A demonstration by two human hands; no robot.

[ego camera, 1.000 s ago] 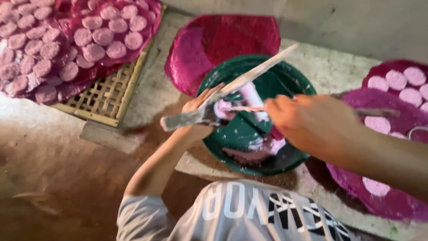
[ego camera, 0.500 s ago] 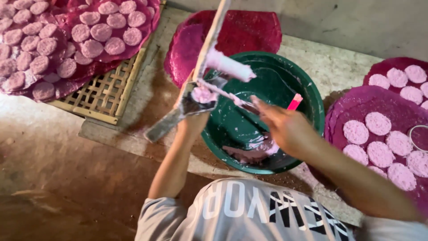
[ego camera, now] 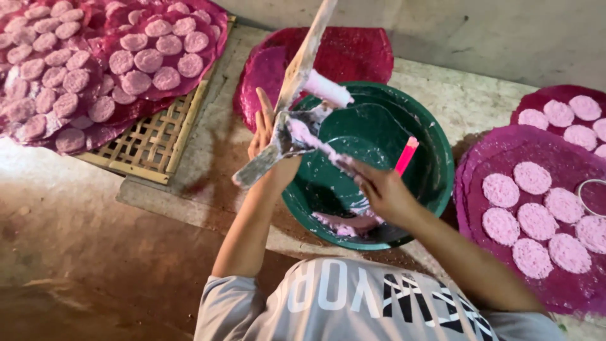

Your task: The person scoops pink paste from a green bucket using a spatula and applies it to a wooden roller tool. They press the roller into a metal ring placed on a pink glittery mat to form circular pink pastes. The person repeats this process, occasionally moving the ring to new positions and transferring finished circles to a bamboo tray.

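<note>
flat wooden paddle [ego camera: 297, 82] gripped by left hand [ego camera: 268, 136]; right hand [ego camera: 379, 189] pinches pink paste.

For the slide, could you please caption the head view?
Left hand holds a paste-coated wooden paddle over a green basin; right hand scrapes it, pink discs alongside.

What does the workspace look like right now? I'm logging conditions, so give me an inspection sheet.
Surface: stone slab, smeared with pale paste.
Job's things: green basin with pink paste at the bottom; long paddle coated in paste; pink scraper.
Clutter: pink discs on magenta cloth at right; more on bamboo tray at left.
Grippers: left hand grips the paddle; right hand wipes paste off it.
Cables: nothing seen.
Surroundings: brown floor, pale wall.
</note>
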